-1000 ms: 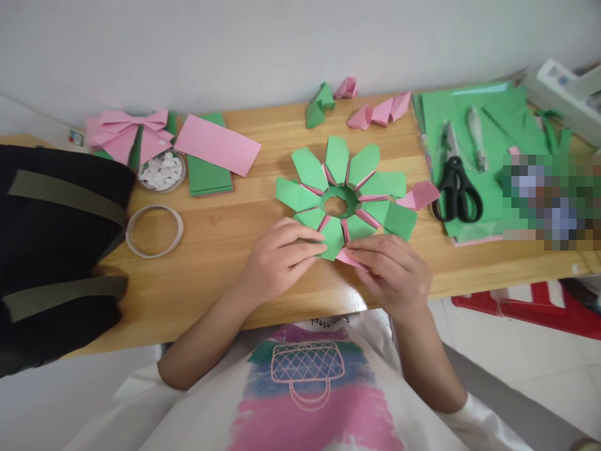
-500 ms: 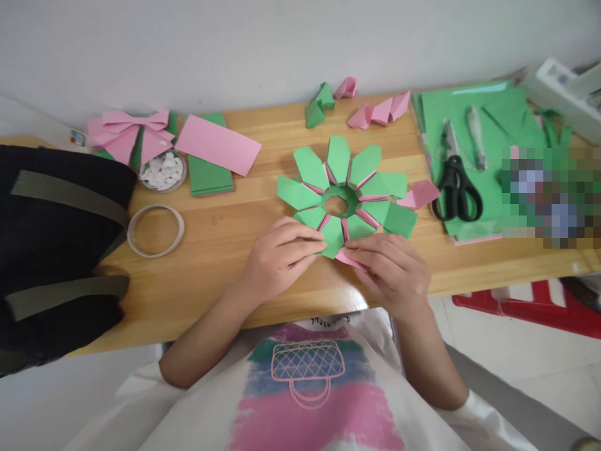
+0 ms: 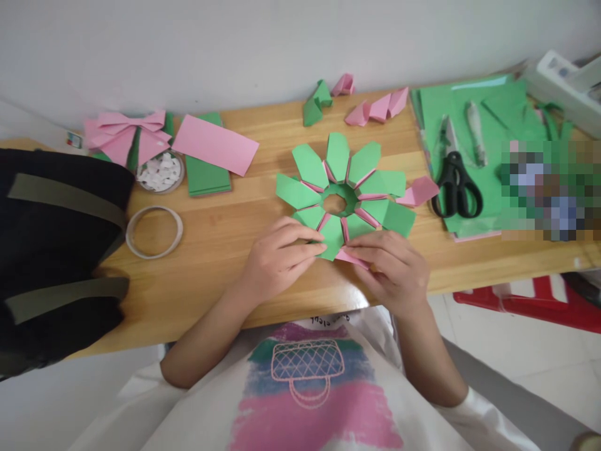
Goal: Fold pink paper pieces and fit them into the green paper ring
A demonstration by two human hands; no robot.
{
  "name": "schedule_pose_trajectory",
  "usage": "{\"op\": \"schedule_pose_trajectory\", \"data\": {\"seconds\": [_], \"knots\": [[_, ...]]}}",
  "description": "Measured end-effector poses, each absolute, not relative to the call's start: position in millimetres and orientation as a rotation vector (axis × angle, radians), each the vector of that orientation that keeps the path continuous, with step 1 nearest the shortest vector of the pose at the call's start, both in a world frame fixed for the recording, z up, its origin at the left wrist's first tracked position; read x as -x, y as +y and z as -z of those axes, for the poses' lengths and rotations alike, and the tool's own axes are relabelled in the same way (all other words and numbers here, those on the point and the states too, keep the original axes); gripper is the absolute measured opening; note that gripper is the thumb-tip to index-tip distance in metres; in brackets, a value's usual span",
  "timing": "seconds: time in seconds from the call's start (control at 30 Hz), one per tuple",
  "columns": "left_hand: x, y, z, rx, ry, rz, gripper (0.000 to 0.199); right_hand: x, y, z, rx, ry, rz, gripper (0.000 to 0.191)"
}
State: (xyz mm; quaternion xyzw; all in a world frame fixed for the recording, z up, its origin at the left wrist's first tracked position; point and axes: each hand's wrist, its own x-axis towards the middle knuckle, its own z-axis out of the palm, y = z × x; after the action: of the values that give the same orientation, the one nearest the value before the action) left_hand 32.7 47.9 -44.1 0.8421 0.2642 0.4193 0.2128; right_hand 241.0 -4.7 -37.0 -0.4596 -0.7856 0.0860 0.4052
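A ring-shaped paper flower [image 3: 337, 161] of folded green petals with pink inner edges lies on the wooden table. My left hand [image 3: 284, 257] pinches the front green petal from the left. At the front right of the ring, my right hand [image 3: 392, 266] is closed on a folded pink paper piece [image 3: 352, 258], whose tip shows beside that petal. Whether the pink piece is joined to the ring I cannot tell. Another pink folded piece [image 3: 419, 191] sticks out at the ring's right side. Behind the ring lie a green folded piece [image 3: 317, 103] and several pink ones [image 3: 379, 108].
Black-handled scissors [image 3: 454, 181] and a utility knife [image 3: 476, 128] rest on green paper sheets [image 3: 498, 113] to the right. At left are a tape roll [image 3: 129, 233], a dish of white scraps [image 3: 162, 172], pink paper [image 3: 216, 144], a pink bow [image 3: 126, 128] and a black bag [image 3: 61, 213].
The view has shifted very slightly. Both hands keep their grip at the front of the paper flower, with hardly any movement.
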Motion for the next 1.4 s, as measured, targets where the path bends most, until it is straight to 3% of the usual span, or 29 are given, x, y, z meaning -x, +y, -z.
{"op": "schedule_pose_trajectory", "data": {"seconds": [0.63, 0.87, 1.0, 1.4], "knots": [[-34.1, 46.1, 44.5, -2.370, 0.719, -1.167, 0.015, -237.8, -6.8, 40.9, 1.175, -2.059, -0.108, 0.019], [-33.2, 44.0, 44.8, -2.381, 0.757, -1.134, 0.012, -240.6, -24.6, 45.0, 1.455, -1.945, -0.115, 0.044], [-33.4, 42.2, 44.5, -2.425, 0.750, -1.102, 0.014, -237.5, -35.2, 53.0, 1.470, -1.827, -0.035, 0.035], [-34.1, 41.8, 44.6, -2.413, 0.754, -1.091, 0.015, -236.8, -28.7, 51.5, 1.283, -1.852, 0.010, 0.039]]}}
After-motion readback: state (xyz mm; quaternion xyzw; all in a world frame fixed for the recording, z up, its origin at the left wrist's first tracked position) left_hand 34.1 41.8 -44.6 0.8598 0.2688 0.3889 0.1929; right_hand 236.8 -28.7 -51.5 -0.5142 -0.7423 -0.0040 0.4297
